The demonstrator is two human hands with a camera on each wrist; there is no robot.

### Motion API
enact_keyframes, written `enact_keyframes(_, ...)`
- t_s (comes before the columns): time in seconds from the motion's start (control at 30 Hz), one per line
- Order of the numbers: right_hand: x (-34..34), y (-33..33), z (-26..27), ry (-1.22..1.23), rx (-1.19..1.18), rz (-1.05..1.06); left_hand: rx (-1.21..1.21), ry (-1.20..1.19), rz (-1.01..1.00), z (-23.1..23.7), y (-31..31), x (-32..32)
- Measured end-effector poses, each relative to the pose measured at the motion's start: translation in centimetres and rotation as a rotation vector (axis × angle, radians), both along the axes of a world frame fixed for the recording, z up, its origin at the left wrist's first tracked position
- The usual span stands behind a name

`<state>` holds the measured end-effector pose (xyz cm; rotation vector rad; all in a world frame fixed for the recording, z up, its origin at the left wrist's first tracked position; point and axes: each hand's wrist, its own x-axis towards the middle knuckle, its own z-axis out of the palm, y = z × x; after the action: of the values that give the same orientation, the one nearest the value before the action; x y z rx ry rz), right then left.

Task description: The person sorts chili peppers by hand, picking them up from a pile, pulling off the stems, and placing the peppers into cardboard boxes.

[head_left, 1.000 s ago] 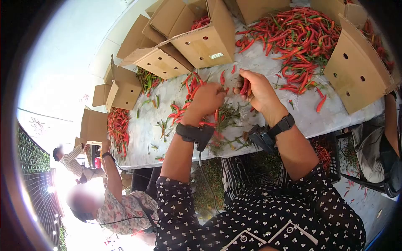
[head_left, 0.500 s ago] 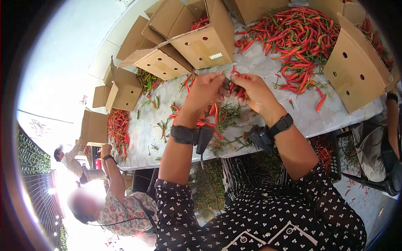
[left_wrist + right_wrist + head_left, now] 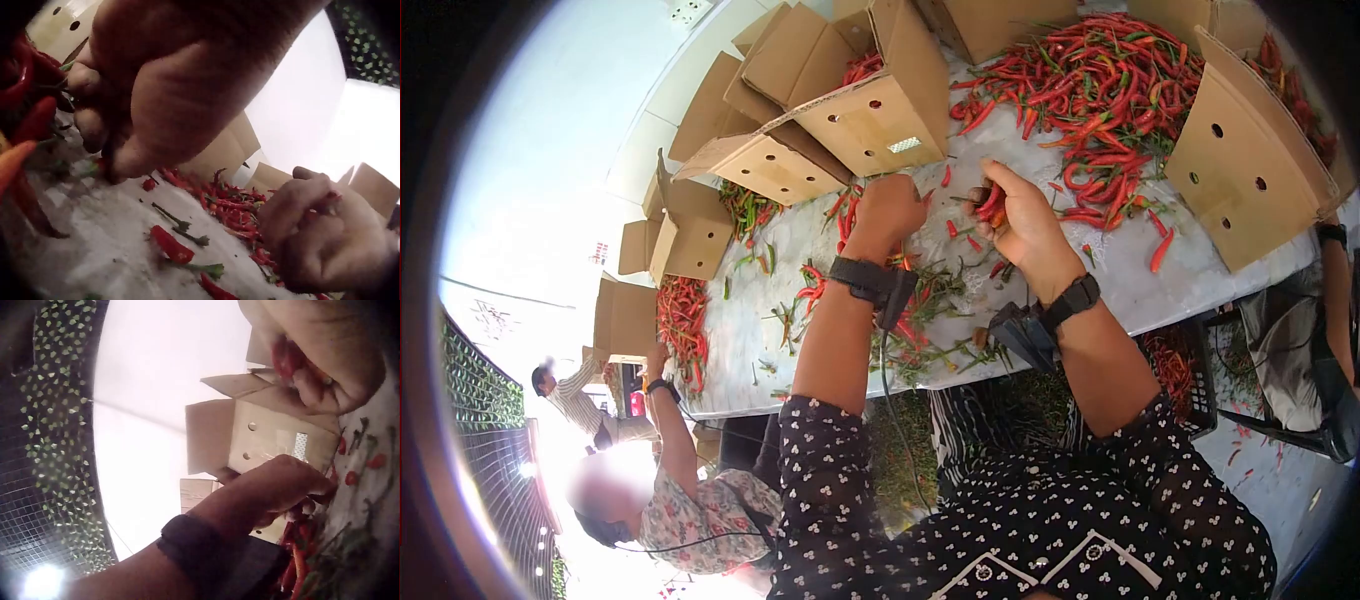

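Observation:
Over the pale table [image 3: 790, 255], the left hand [image 3: 887, 212] points down beside a small heap of red chilies [image 3: 845, 215]. In the left wrist view its thumb and fingers [image 3: 112, 159] pinch what looks like a small red chili, mostly hidden. To its right, the right hand [image 3: 1022, 225] is curled round several red chilies [image 3: 992, 203], thumb raised; the right wrist view also shows red chilies [image 3: 287, 359] in that palm. The hands are apart. Below them on the table lie green stems [image 3: 940, 290] and loose red pieces [image 3: 952, 228].
Open cardboard boxes [image 3: 870, 125] stand along the far edge, another box [image 3: 1250, 170] at the right. A big chili pile [image 3: 1100, 90] lies at the back right, a smaller one [image 3: 683, 320] at the left. Another person [image 3: 700, 510] is at the lower left, a black crate [image 3: 1190, 375] beneath the table.
Half a second ago both hands met fingertip to fingertip over the table; now the left hand has moved left, away from the right hand, which still holds its chilies. The head view has shifted slightly.

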<state>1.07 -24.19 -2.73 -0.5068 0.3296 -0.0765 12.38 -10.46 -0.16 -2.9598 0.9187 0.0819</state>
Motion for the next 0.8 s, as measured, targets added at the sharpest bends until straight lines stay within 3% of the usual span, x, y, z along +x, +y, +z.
enact_keyframes(0.07,-0.1,0.3,0.3,-0.015,-0.043,-0.013,-0.009,0.008,-0.012,0.1,0.4,-0.3)
enact_keyframes(0.13,0.0,0.6,0.1,0.020,-0.117,0.049,-0.353,0.132,-0.066,0.9,1.1,-1.2)
enact_keyframes(0.17,0.0,0.8,-0.1,0.018,-0.115,0.048,-0.351,0.130,-0.067,1.3,1.4,-1.5)
enact_keyframes(0.23,0.1,1.1,-0.3,-0.001,-0.210,0.112,-0.792,0.583,0.004,2.2,1.7,-2.1)
enact_keyframes(0.47,-0.5,1.5,0.4,-0.051,-0.344,0.206,-0.853,0.751,-0.037,3.5,1.7,-4.5)
enact_keyframes(0.57,-0.5,1.4,0.5,-0.059,-0.355,0.115,-0.927,0.783,-0.002,3.7,2.1,-4.7)
enact_keyframes(0.63,-0.5,1.2,0.4,-0.133,-0.319,0.128,-0.796,0.762,0.054,3.8,2.7,-5.0)
enact_keyframes(0.8,-0.4,1.5,0.5,-0.130,-0.355,0.058,-0.829,0.808,0.016,3.7,3.0,-5.9)
